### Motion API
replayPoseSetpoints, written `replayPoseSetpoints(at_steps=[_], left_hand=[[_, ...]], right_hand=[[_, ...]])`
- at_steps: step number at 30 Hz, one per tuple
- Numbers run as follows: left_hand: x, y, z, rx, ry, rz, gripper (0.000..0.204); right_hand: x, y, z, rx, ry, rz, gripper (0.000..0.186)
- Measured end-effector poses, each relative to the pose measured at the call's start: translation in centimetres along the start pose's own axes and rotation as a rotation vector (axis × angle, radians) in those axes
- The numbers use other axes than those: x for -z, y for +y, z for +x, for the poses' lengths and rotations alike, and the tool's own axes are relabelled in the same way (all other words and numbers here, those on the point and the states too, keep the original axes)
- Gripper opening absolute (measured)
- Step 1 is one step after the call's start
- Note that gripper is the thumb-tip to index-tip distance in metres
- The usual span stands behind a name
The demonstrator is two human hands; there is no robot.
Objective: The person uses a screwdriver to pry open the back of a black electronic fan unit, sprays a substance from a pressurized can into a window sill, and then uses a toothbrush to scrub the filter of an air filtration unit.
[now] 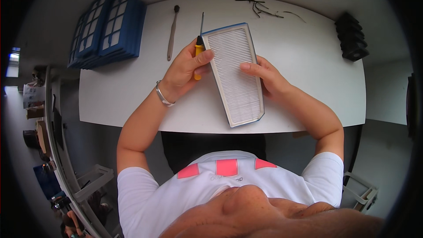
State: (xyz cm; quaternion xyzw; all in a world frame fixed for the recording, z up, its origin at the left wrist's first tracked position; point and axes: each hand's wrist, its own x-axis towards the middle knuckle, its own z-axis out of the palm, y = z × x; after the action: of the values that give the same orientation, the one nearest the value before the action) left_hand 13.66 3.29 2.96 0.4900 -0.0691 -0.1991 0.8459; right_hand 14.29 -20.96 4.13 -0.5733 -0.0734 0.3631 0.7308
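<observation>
The left hand (181, 71), fingers curled round a yellow-handled metal screwdriver (198, 49), pinches the left edge of a white pleated, blue-edged filter panel (232, 83); the right hand (269, 78) clasps its right side, thumb over the pleats.

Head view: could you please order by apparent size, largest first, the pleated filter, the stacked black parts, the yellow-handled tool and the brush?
1. Pleated filter
2. Stacked black parts
3. Yellow-handled tool and brush: too alike to rank; the left hand partly covers the tool.
</observation>
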Motion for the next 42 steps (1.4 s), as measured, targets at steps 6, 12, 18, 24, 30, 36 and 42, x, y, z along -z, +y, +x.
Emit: replayPoseSetpoints(at_steps=[6,12,18,24,30,36,42], left_hand=[[-0.4,-0.2,-0.3,-0.001,-0.048,-0.044,0.049],[-0.8,-0.1,-0.6,-0.035,-0.083,-0.042,0.049],[-0.4,-0.5,-0.1,-0.067,-0.008,0.042,0.039],[-0.7,0.0,-0.3,-0.114,-0.038,0.031,0.031],[-0.6,0.0,-0.4,-0.115,-0.028,0.066,0.031],[-1.8,-0.9,-0.6,-0.158,0.081,0.214,0.033],[-2.4,-0.8,-0.7,-0.146,0.153,0.172,0.037]], right_hand=[[-0.1,0.0,-0.1,-0.021,-0.084,-0.063,0.063],[-0.1,0.4,-0.2,0.067,-0.09,-0.138,0.06],[-0.8,0.0,-0.3,-0.036,0.041,-0.058,0.065],[-0.3,-0.2,0.1,-0.077,0.026,-0.038,0.066],[-0.4,-0.4,0.4,-0.193,0.024,-0.038,0.063],[-1.6,0.6,-0.3,-0.021,0.117,-0.117,0.063],[-1.2,2.0,0.2,0.165,0.093,-0.155,0.064]])
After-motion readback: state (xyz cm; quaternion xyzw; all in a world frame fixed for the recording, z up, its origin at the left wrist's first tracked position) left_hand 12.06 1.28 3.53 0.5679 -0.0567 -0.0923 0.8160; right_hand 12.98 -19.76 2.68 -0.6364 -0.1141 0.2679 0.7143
